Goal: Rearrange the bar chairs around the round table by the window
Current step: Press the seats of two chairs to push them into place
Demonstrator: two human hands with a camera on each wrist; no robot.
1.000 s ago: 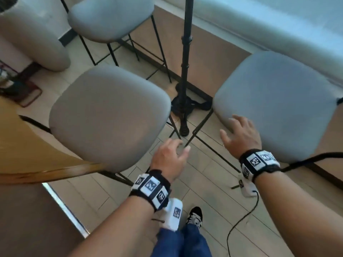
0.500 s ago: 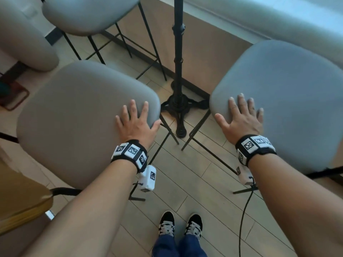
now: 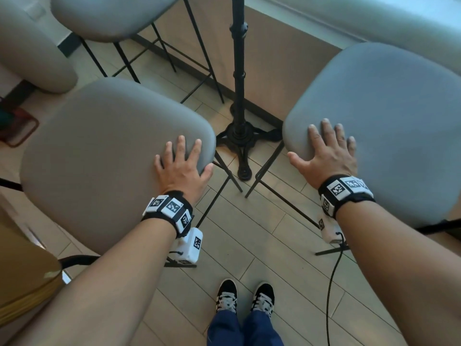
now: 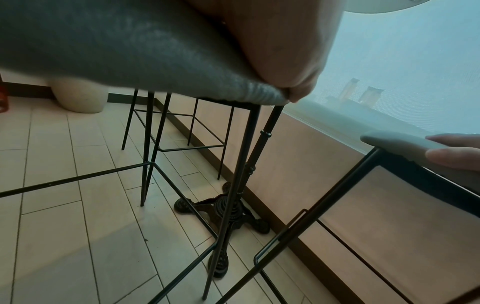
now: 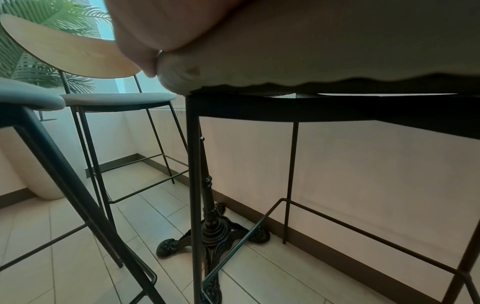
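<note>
Two grey-cushioned bar chairs with thin black legs stand either side of the round table's black pedestal (image 3: 239, 96). My left hand (image 3: 182, 166) lies flat on the near right corner of the left chair seat (image 3: 99, 158), fingers straight and spread, thumb (image 4: 285, 51) down over the seat's edge. My right hand (image 3: 326, 151) lies flat on the near left corner of the right chair seat (image 3: 399, 121), thumb (image 5: 155, 30) against its side. The table's pale top (image 4: 376, 6) shows only from below.
A third bar chair (image 3: 112, 13) stands behind the left one, near a pale planter (image 3: 32, 46). A wooden backrest (image 3: 22, 283) is at my lower left. The window sill (image 3: 374, 21) runs along the back. My shoes (image 3: 244, 295) stand between the chairs, and a black cable (image 3: 331, 283) hangs from my right wrist.
One second ago my left hand hung loosely curled off the left seat and my right was just reaching its seat. Both have since come down flat on the seats and stayed there.
</note>
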